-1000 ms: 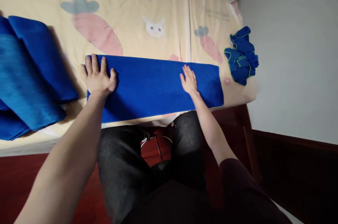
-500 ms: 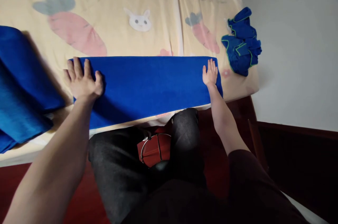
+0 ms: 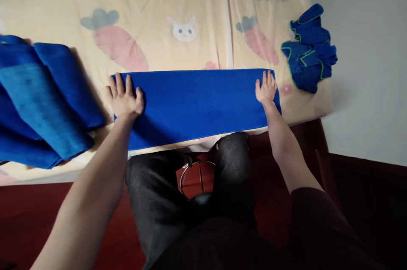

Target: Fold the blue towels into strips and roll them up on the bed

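Note:
A long blue towel [image 3: 200, 102] lies flat across the front of the bed, its edges fairly straight. On its left end my left hand [image 3: 124, 99] rests palm down, fingers spread. My right hand [image 3: 266, 87] lies flat near the far right corner, with its fingers stretched out. Neither hand grips the cloth. To the left of my left hand, several blue towels [image 3: 47, 100] lie folded and overlapping.
Crumpled blue cloths with green edging [image 3: 308, 49] sit at the bed's right end, by a pale wall [image 3: 369, 62]. A cream bedsheet [image 3: 203, 15] printed with carrots and rabbits covers the bed. Below are my knees, a round metal frame [image 3: 182, 176] and a red floor.
The view has swung left, so everything appears further right and more of the folded towels shows. Both hands stay flat at the ends of the blue towel.

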Demonstrator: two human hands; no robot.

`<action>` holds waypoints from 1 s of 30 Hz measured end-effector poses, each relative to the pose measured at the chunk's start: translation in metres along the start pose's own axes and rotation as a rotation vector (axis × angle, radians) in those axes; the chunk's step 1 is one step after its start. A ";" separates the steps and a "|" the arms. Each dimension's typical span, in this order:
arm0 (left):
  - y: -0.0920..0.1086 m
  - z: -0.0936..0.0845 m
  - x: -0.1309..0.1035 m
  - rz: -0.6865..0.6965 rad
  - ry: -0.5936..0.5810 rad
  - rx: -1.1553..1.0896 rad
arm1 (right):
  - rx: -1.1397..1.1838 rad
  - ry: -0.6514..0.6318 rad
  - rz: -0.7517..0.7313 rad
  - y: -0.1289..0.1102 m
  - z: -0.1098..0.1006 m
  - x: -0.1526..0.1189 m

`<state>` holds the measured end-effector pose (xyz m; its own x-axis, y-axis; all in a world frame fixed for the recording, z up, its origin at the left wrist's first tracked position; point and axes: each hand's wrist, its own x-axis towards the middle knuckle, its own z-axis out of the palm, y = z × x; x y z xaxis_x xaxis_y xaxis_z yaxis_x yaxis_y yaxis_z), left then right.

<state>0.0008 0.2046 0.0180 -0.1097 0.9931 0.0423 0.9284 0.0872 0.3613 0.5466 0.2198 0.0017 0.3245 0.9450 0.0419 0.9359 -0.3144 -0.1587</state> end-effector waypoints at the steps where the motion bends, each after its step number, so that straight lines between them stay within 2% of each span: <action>1: 0.001 0.000 0.000 -0.003 0.000 0.007 | -0.005 0.010 -0.010 0.001 -0.002 0.003; 5: 0.001 0.000 0.000 -0.015 0.008 0.020 | -0.091 0.021 -0.038 -0.001 -0.015 0.021; 10: -0.002 0.003 0.002 0.001 0.026 0.008 | -0.321 -0.050 -0.134 -0.003 -0.034 0.051; 15: -0.003 0.003 0.002 -0.016 0.021 0.024 | -0.431 -0.064 -0.264 0.009 -0.039 0.071; 19: -0.001 0.002 0.002 -0.012 0.019 0.022 | -0.398 -0.033 -0.260 0.014 -0.037 0.070; 23: 0.000 0.002 0.001 -0.011 0.022 0.045 | -0.319 0.017 -0.151 0.016 -0.032 0.063; 25: -0.001 0.003 0.001 0.004 0.032 0.048 | -0.312 0.012 -0.104 0.017 -0.030 0.060; 30: -0.001 0.001 0.001 0.081 0.031 0.078 | -0.357 -0.031 -0.108 0.024 -0.027 0.063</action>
<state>0.0002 0.2055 0.0167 -0.0426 0.9943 0.0979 0.9594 0.0134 0.2817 0.5933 0.2693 0.0270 0.2224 0.9749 0.0091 0.9549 -0.2197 0.1997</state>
